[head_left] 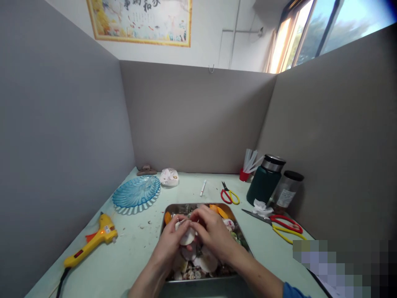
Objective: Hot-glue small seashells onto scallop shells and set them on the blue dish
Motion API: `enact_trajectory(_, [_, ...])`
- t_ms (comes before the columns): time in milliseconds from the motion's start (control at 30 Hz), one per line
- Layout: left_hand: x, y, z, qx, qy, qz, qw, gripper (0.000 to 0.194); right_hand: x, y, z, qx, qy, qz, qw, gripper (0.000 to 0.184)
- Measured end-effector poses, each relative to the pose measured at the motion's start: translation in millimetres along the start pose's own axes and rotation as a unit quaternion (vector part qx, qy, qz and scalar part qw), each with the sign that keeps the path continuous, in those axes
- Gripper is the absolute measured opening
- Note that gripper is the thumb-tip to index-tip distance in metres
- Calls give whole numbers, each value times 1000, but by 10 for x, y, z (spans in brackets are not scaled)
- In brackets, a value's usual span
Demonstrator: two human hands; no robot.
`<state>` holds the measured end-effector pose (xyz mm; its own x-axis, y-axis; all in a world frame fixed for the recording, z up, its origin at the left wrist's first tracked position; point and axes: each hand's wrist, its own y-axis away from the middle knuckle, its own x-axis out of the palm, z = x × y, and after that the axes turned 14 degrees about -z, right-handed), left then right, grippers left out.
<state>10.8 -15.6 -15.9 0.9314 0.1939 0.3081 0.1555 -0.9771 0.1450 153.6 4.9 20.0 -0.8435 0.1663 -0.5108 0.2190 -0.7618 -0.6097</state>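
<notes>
Above a metal tray (182,280) of assorted seashells, my left hand (173,234) is closed around a white seashell (187,236). My right hand (211,229) comes in from the other side, its fingertips pinched together at the upper edge of that shell. Whether those fingers grip the shell itself or some small piece on it is hidden. Orange shells (222,212) lie at the tray's far right, and larger pale shells (206,260) lie beneath my hands.
A yellow hot glue gun (93,244) lies at left, near a blue scalloped plate (136,193). Small scissors (229,194) lie behind the tray; larger scissors (279,225) lie right. A green flask (266,180), a dark-lidded jar (287,192) and a red cup of glue sticks (245,175) stand back right.
</notes>
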Motion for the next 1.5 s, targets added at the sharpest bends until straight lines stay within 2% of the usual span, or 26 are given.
enact_trajectory(100, [0,12,-31,7,15,6,1000,34,75,-13,-80,42,-32,-17,998,6])
enact_trajectory(267, [32,43,-45,-13,0,-8,1000,36,66,83,-159,127,-115,10,985,14])
enact_trajectory(467, [75,72,-44,-5,9,-23,1000,36,98,109,-201,216,-198,30,956,14])
enact_trajectory(667, [100,96,-64,7,-44,-32,999,38,105,82,-225,273,-249,37,928,17])
enact_trajectory(933, [54,48,-6,11,-32,-8,999,35,111,94,-194,285,-301,48,909,19])
enact_trajectory(1033, [41,47,-1,2,-34,-9,999,39,122,114,-209,257,-278,27,925,17])
enact_trajectory(1200, [58,79,-36,-19,-36,-14,999,40,103,114,-211,193,-164,-6,967,16])
enact_trajectory(1367, [72,79,-21,-7,-39,-50,998,37,103,115,-195,168,-141,3,976,17])
enact_trajectory(1500, [51,67,3,12,-35,-43,998,35,98,119,-171,184,-162,15,969,19])
